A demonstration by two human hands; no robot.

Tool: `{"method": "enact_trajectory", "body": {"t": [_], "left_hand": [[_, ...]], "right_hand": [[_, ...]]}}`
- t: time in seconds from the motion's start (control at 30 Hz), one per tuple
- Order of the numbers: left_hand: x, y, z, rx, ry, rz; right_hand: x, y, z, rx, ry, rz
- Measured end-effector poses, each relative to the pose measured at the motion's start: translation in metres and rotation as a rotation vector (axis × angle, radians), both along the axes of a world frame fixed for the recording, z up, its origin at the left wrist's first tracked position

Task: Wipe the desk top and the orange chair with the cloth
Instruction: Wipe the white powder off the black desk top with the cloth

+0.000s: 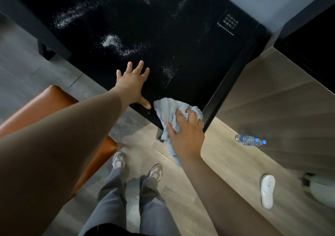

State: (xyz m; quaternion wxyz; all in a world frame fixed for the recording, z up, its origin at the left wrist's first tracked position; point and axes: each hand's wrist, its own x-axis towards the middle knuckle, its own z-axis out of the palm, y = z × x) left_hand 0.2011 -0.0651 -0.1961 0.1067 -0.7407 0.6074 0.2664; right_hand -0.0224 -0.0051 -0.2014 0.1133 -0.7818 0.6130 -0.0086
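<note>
Worktop stage, judged early. The right hand (184, 134) grips the blue striped cloth (168, 109), fingers curled into its bunched top. The cloth sits at the near right corner of the black worktop (190, 54), part on the surface and part hanging off the corner towards the floor. The left hand (133, 83) holds nothing: fingers straight and spread wide, palm down near the worktop's front edge, thumb tip just beside the cloth. Whether the palm bears weight cannot be told. White powder (110, 41) lies in several patches across the middle and far side of the worktop, with a thin streak nearer the cloth, so most of the surface is not yet wiped. A small printed card (228, 24) sits at the far right. The orange chair (45, 105) stands at the left, partly hidden under the left forearm; no sign it has been done. Next move, as I judge it: flatten the cloth onto the surface and sweep outward through the nearest streak, then the larger patches, gathering powder rather than scattering it. The far patches call for a long reach, and wiping around the card.
</note>
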Motion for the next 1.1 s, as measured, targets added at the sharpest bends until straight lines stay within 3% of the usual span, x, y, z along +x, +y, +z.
{"method": "enact_trajectory", "body": {"t": [0.37, 0.67, 0.9, 1.1], "left_hand": [[0.001, 0.000, 0.000, 0.000, -0.004, -0.003], [0.008, 0.003, 0.003, -0.002, 0.006, -0.068], [0.046, 0.016, 0.028, -0.036, 0.082, -0.223], [0.065, 0.035, 0.053, -0.097, 0.239, -0.132]], "right_hand": [[0.005, 0.038, 0.007, 0.037, 0.024, -0.052], [0.005, 0.054, 0.038, 0.193, 0.018, -0.106], [0.022, 0.029, 0.073, 0.069, -0.136, -0.274], [0.040, -0.005, 0.106, -0.012, -0.213, -0.336]]}}
